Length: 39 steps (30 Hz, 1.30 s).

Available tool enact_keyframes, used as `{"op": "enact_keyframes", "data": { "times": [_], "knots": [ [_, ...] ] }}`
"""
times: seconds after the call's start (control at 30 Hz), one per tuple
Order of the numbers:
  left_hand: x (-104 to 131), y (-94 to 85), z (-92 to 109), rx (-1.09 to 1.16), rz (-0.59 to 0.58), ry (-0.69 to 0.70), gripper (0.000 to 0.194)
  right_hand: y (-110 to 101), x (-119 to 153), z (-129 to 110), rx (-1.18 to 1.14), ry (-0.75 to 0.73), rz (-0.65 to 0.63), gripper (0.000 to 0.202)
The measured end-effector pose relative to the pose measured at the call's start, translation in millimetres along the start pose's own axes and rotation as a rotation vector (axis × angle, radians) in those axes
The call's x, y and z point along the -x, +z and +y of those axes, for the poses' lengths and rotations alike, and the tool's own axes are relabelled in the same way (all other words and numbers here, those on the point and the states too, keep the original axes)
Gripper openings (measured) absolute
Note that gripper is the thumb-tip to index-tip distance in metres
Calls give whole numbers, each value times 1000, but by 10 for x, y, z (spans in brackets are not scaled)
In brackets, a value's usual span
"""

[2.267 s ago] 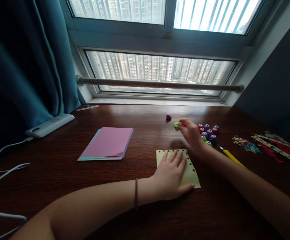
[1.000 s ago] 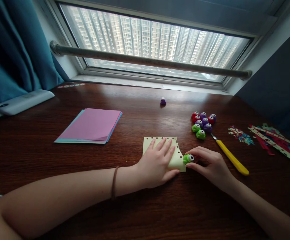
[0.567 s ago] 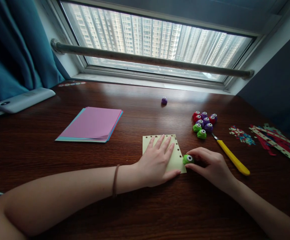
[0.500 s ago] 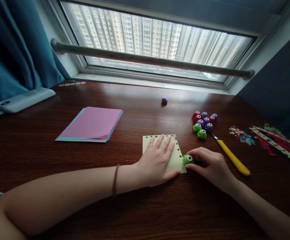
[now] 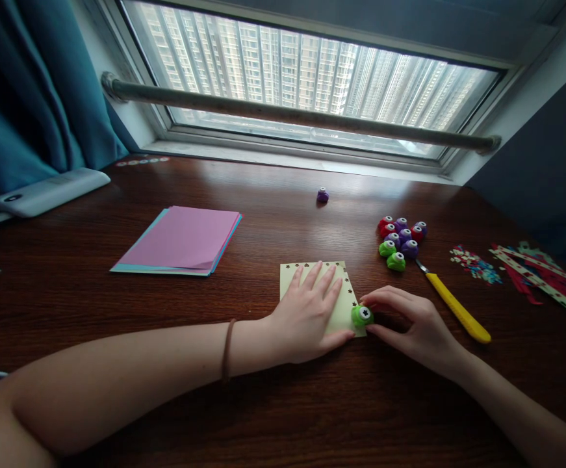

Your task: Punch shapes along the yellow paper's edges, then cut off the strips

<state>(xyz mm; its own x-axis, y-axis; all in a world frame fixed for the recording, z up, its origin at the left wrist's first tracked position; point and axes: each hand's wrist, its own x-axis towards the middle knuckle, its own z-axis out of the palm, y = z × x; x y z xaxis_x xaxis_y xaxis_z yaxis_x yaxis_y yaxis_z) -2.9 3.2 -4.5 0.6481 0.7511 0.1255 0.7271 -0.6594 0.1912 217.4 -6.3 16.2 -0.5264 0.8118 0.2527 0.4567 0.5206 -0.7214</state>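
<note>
Under my left hand [image 5: 307, 312] lies a sheet of pale yellow paper [image 5: 342, 318], pressed flat to the table with the fingers spread. Small punched shapes, mostly stars, run along the paper's far edge and down its right edge. My right hand [image 5: 416, 325] grips a green craft punch [image 5: 362, 316] between thumb and fingers. The punch sits over the paper's right edge, close to the near corner, and a star shows on its white top. Its underside and the paper in its slot are hidden.
Several red, purple and green punches [image 5: 399, 239] cluster at the right, beside a yellow-handled craft knife [image 5: 458, 307]. Farther right lie confetti [image 5: 475, 263] and punched paper strips [image 5: 539, 273]. A lone purple punch [image 5: 322, 195], coloured paper sheets [image 5: 180, 237] and a white phone-like device [image 5: 51, 192] stand farther back.
My right hand has shifted the green punch slightly left and nearer to me, farther onto the paper's right edge. My left hand stays flat on the sheet.
</note>
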Motion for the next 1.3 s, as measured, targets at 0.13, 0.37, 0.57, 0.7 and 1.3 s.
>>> {"op": "enact_keyframes", "data": {
  "times": [0.13,0.37,0.57,0.7,1.3],
  "knots": [
    [1,4,1,-1,2,-1,78,2,-1,14,-4,1,-11,29],
    [2,18,0,0,8,-5,78,9,19,36,-13,21,-24,30],
    [-6,17,-3,4,5,-6,78,8,43,73,20,45,-23,30],
    [-9,14,-4,5,6,-5,78,2,43,71,20,44,-33,29],
    [-3,-5,2,6,7,11,77,11,5,12,31,25,-32,28]
  ]
}}
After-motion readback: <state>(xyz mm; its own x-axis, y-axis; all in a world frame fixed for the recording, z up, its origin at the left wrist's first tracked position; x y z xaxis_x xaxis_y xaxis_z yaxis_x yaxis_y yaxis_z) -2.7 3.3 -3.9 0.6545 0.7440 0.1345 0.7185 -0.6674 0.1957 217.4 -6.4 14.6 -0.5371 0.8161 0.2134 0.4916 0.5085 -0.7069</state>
